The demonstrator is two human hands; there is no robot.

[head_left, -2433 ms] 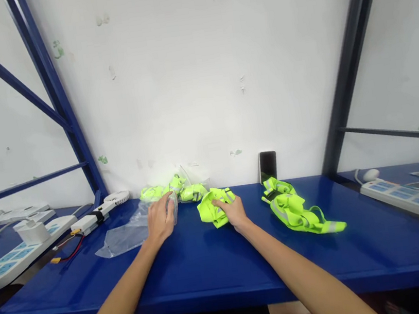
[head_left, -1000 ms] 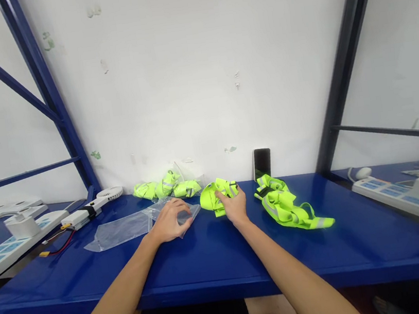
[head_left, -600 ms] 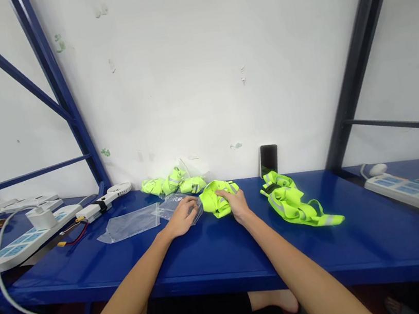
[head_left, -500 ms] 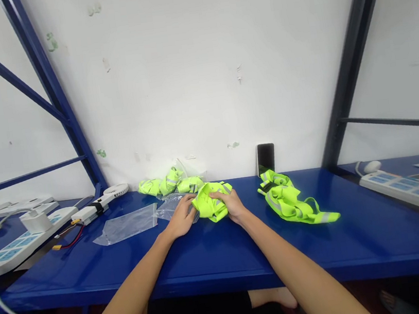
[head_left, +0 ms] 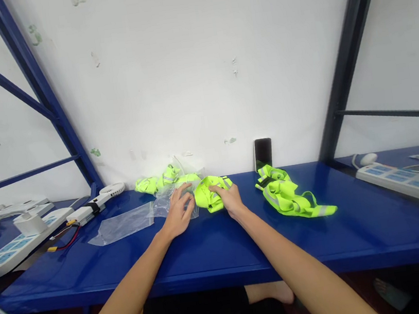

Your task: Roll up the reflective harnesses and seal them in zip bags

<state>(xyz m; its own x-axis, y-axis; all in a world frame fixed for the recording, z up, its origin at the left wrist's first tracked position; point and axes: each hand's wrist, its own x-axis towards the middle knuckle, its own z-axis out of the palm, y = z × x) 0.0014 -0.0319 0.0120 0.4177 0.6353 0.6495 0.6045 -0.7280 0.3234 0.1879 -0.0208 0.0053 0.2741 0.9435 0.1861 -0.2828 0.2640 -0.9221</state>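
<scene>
My right hand [head_left: 230,201] is closed on a bunched neon-yellow reflective vest [head_left: 208,199], its thumb lying on top of the fabric. To the left of the bundle, my left hand [head_left: 178,214] has its fingers apart and slightly bent, over the edge of a crumpled clear plastic bag [head_left: 162,203]. Whether its fingertips touch the plastic is not clear. Another clear bag [head_left: 123,224] lies flat further left. A loosely spread reflective vest [head_left: 291,198] with grey stripes and trailing straps lies to the right of my right hand.
Behind my left hand, several bagged yellow bundles [head_left: 169,176] rest by the wall. A phone [head_left: 263,153] leans there too. Power strips [head_left: 16,251], a small white fan [head_left: 112,190] and cables occupy the left; another power strip [head_left: 396,180] is at right. Blue frame posts bound both sides.
My left hand has come off the yellow bundle and shifted slightly left, its fingers lifting. The crumpled bag beside it has risen a little. My right hand keeps hold of the vest.
</scene>
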